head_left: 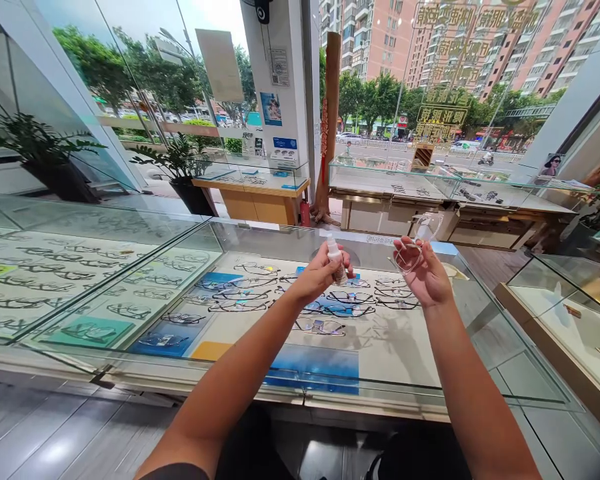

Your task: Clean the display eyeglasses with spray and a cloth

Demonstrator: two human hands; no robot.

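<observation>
My left hand (316, 275) is wrapped around a small white spray bottle (335, 252), which stands upright in the fingers above the glass counter (410, 373). To its right, my right hand (433, 280) pinches a pair of eyeglasses (409, 260) with thin frames and clear lenses. The glasses are tilted, and their see-through parts blend with the background. Both hands are raised over the counter top, apart from each other. Beneath the glass lie several rows of eyeglasses (320, 326) on white and blue panels.
Another glass case (80, 267) with frames adjoins at left, and a further case (570, 320) stands at right. By the windows are low display counters (253, 193), potted plants (180, 167), a wooden post (331, 127) and a red fire extinguisher (305, 213).
</observation>
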